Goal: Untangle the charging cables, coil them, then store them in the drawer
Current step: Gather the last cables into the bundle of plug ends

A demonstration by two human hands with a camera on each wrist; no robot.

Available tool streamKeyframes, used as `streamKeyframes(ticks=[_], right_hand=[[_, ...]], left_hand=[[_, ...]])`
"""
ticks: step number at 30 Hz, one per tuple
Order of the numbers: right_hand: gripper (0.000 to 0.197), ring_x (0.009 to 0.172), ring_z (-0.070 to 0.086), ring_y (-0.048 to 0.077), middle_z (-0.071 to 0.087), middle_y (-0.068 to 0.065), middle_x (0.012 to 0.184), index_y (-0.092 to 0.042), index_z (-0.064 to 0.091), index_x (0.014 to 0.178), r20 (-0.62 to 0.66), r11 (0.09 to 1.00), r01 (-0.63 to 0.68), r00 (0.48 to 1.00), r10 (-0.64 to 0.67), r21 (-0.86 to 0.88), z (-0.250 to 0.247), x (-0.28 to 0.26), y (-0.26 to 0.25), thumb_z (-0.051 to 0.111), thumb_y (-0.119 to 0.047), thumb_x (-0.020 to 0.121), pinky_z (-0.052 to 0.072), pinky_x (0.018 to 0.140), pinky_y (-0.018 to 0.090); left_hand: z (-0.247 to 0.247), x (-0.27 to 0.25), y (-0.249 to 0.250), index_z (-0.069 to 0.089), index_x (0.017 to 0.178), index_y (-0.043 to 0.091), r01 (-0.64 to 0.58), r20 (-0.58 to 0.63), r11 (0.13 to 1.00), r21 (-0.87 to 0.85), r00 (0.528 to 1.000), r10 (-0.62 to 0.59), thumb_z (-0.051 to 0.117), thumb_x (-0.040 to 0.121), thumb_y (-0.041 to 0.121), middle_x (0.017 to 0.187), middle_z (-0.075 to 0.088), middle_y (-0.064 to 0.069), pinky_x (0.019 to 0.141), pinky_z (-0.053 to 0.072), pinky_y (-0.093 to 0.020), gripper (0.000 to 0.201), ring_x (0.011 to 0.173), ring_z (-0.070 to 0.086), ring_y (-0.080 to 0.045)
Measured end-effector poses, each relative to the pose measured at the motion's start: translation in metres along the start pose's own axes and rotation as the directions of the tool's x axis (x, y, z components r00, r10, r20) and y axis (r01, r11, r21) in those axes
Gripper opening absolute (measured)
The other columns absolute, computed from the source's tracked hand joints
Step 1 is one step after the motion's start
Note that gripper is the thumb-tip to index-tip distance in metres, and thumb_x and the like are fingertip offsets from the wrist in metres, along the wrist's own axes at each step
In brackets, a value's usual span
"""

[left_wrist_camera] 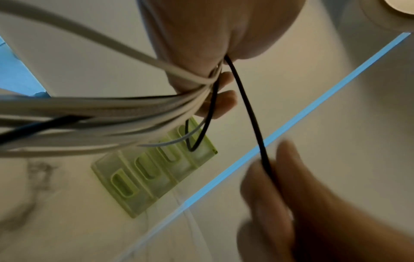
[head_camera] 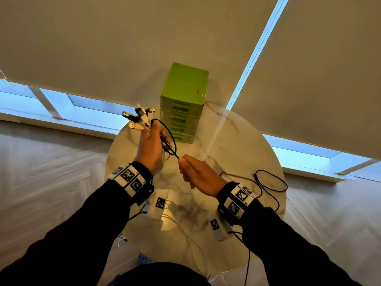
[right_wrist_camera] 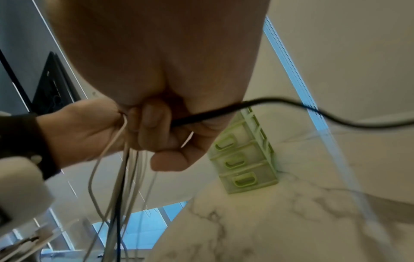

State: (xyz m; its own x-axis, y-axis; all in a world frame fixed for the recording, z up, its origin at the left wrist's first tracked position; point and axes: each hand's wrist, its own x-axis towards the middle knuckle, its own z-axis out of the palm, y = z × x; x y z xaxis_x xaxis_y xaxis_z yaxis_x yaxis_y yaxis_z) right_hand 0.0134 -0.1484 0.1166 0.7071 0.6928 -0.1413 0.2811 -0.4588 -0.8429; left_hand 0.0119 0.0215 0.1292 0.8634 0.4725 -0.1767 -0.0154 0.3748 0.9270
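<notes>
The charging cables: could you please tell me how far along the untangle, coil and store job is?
Done: the plug ends are gathered in the left hand, which grips the cable bundle. In hand: the right hand pinches the black cable and draws it out of that grip; its far length trails on the table. Left: no coil shows yet, and the green drawer unit has every visible drawer shut.

Table: we are seeing a round white marble-patterned tabletop (head_camera: 237,141) standing on pale herringbone wood flooring (head_camera: 51,172).
Behind: beige roller blinds (head_camera: 123,48) are hanging over bright windows (head_camera: 92,104).
</notes>
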Motion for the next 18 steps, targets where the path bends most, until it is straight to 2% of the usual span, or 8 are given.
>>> streamKeyframes(ticks=[2,4,6,8,11,13,15,18], right_hand=[[0.041,0.064,0.049,0.010,0.053,-0.001,0.072,-0.021,0.050,0.085,0.116,0.998,-0.060,0.992,0.057,0.017,-0.001,-0.009,0.014,0.031,-0.052,0.105,0.047,0.058,0.028],[0.042,0.065,0.047,0.011,0.051,-0.001,0.072,-0.023,0.050,0.082,0.211,0.989,-0.145,0.967,0.143,-0.006,-0.001,-0.019,0.034,0.033,-0.054,0.104,0.043,0.059,0.024],[0.039,0.064,0.045,0.012,0.050,-0.003,0.073,-0.023,0.049,0.083,0.269,0.970,-0.238,0.933,0.240,-0.042,-0.001,-0.027,0.054,0.034,-0.051,0.105,0.042,0.062,0.026],[0.038,0.065,0.047,0.014,0.050,-0.003,0.075,-0.020,0.048,0.086,0.260,0.947,-0.295,0.912,0.319,-0.126,-0.004,-0.029,0.071,0.032,-0.048,0.106,0.043,0.065,0.030],[0.034,0.078,0.058,0.030,0.053,-0.001,0.078,-0.019,0.046,0.089,0.082,0.913,-0.307,0.937,0.340,-0.270,-0.014,-0.015,0.083,0.032,-0.044,0.107,0.039,0.069,0.035],[0.035,0.087,0.060,0.040,0.061,0.012,0.088,-0.014,0.047,0.097,-0.140,0.870,-0.372,0.928,0.345,-0.322,-0.022,0.000,0.082,0.034,-0.044,0.107,0.033,0.067,0.036],[0.035,0.085,0.060,0.043,0.064,0.021,0.092,-0.014,0.043,0.098,-0.327,0.867,-0.415,0.889,0.322,-0.275,-0.028,0.015,0.070,0.034,-0.047,0.105,0.033,0.064,0.037],[0.028,0.077,0.058,0.039,0.063,0.019,0.087,-0.017,0.039,0.097,-0.478,0.925,-0.338,0.850,0.221,-0.173,-0.030,0.033,0.035,0.037,-0.043,0.106,0.032,0.062,0.036]], left_hand=[[-0.004,0.009,0.009,0.039,0.075,0.019,-0.030,-0.065,0.994,-0.101,0.998,0.023,0.037,0.109,0.026,0.057,0.044,0.006,0.046,0.039,-0.026,0.036,0.049,0.045,-0.014],[-0.011,0.020,0.021,0.035,0.077,0.020,-0.022,-0.109,0.980,-0.199,0.994,0.000,0.037,0.109,0.028,0.057,0.038,0.007,0.043,0.033,-0.022,0.033,0.043,0.037,-0.010],[-0.021,0.030,0.034,0.032,0.078,0.023,0.002,-0.140,0.975,-0.222,0.990,-0.034,0.040,0.109,0.031,0.054,0.033,0.010,0.040,0.023,-0.020,0.033,0.041,0.025,-0.006],[-0.028,0.032,0.043,0.032,0.076,0.025,0.001,-0.139,0.983,-0.184,0.990,-0.027,0.041,0.109,0.033,0.053,0.031,0.010,0.043,0.016,-0.021,0.035,0.042,0.020,-0.005],[-0.022,0.022,0.039,0.032,0.075,0.026,-0.029,-0.063,0.996,-0.086,0.998,0.023,0.042,0.109,0.035,0.055,0.028,0.010,0.047,0.012,-0.025,0.036,0.045,0.019,-0.005],[-0.014,0.012,0.026,0.033,0.074,0.027,-0.042,0.016,0.999,0.000,0.999,0.042,0.043,0.108,0.034,0.056,0.026,0.010,0.047,0.013,-0.027,0.036,0.046,0.018,-0.005],[-0.008,0.001,0.006,0.039,0.072,0.028,-0.047,0.112,0.995,0.092,0.993,0.037,0.045,0.107,0.037,0.057,0.027,0.012,0.048,0.015,-0.030,0.037,0.047,0.021,-0.007],[0.000,-0.014,-0.018,0.044,0.068,0.030,-0.044,0.201,0.959,0.280,0.980,-0.013,0.047,0.099,0.053,0.060,0.027,0.008,0.053,0.017,-0.036,0.039,0.051,0.023,-0.014]])
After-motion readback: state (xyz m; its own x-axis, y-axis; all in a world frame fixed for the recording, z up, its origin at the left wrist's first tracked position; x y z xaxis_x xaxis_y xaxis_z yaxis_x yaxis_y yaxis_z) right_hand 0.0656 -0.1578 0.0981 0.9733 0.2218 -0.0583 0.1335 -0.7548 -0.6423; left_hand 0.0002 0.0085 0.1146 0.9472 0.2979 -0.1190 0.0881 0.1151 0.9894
